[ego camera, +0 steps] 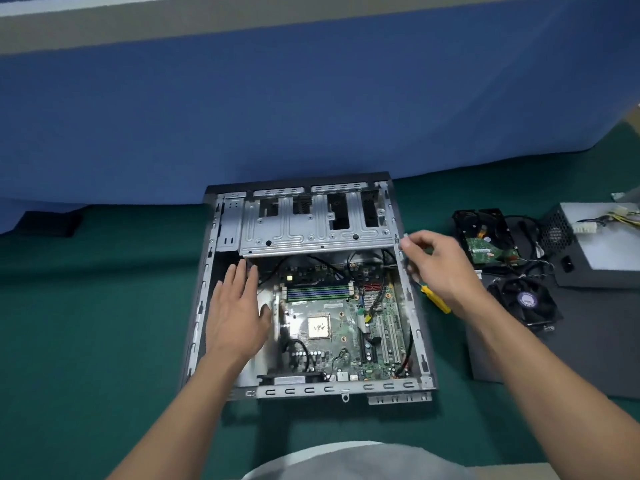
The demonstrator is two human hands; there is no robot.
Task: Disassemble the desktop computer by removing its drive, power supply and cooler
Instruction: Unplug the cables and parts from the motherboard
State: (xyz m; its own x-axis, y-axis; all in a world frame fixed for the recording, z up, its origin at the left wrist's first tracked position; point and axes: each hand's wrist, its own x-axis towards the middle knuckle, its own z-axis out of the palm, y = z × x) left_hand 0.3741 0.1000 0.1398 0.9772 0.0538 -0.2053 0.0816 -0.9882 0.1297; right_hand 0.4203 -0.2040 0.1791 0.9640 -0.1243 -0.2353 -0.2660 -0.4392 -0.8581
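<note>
already, in the head view, the drive (pixel 485 237), power supply (pixel 595 244) and cooler (pixel 523 303) lie on the counter (pixel 104 306), right of the case (pixel 311 390). the left hand (pixel 239 306) rests flat, fingers straight, in the emptied bay. the right hand (pixel 440 268) curls its fingers at the case's right rim over a yellow screwdriver (pixel 435 298); whether they grip it cannot be told. a slip there could gouge the motherboard (pixel 346 341) or smear the bare cpu (pixel 318 327).

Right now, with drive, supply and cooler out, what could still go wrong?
The left hand lies flat inside the case, close to the bare processor; it could smear its paste or snag cables. The right hand is at the case's sheet-metal side wall, whose edge might cut it.
</note>
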